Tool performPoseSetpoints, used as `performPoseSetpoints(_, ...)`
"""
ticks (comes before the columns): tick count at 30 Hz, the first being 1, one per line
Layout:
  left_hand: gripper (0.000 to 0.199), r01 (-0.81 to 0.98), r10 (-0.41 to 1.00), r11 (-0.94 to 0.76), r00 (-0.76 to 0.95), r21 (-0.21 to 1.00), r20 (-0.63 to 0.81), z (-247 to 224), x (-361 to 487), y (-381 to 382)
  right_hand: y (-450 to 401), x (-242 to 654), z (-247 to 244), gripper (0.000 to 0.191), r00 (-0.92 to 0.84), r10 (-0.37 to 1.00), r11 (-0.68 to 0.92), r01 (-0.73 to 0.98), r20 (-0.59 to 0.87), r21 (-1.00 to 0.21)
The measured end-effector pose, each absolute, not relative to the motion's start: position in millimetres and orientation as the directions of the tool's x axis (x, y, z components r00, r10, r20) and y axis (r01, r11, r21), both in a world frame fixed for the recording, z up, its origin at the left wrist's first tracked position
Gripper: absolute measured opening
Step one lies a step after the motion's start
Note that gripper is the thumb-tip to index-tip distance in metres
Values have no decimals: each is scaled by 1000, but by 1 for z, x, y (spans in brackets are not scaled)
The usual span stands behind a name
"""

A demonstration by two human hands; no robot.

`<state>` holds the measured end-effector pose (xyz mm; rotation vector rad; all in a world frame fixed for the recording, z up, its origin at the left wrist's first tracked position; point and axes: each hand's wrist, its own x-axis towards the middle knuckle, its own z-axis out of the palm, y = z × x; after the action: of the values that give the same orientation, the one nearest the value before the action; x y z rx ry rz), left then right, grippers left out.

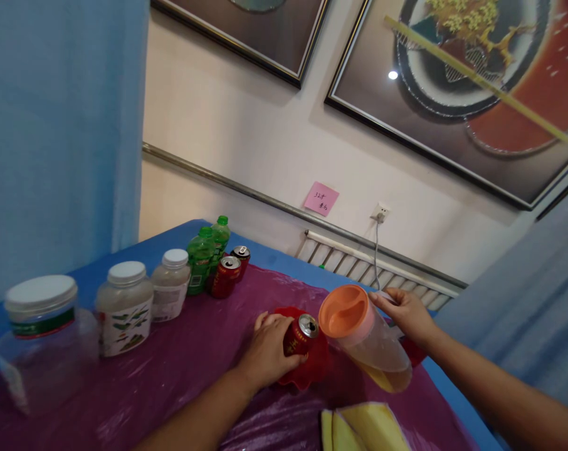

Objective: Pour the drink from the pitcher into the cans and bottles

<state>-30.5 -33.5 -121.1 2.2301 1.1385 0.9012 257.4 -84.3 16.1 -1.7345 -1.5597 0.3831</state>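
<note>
My left hand is wrapped round a red drink can with an opened silver top. The can stands over a red scalloped dish; my fingers hide where its base rests. In my right hand is the handle of a clear plastic pitcher with an orange lid. The pitcher is tilted, its lid toward the can, and some yellowish liquid lies low inside. Lid and can are close, but I see no stream between them. A folded yellow cloth lies in front of the pitcher.
Along the left stand a large clear jar, two smaller white-capped jars, green bottles, a red can and a dark can. Purple plastic sheeting covers the blue table. Behind are a radiator and a plugged-in cable.
</note>
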Motion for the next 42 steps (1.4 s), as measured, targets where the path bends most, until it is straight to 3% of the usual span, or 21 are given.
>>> performPoseSetpoints(42, 57, 501, 828, -551, 432, 668, 358, -120, -30, -35, -87, 256, 16, 55, 216, 948, 14, 704, 233, -710)
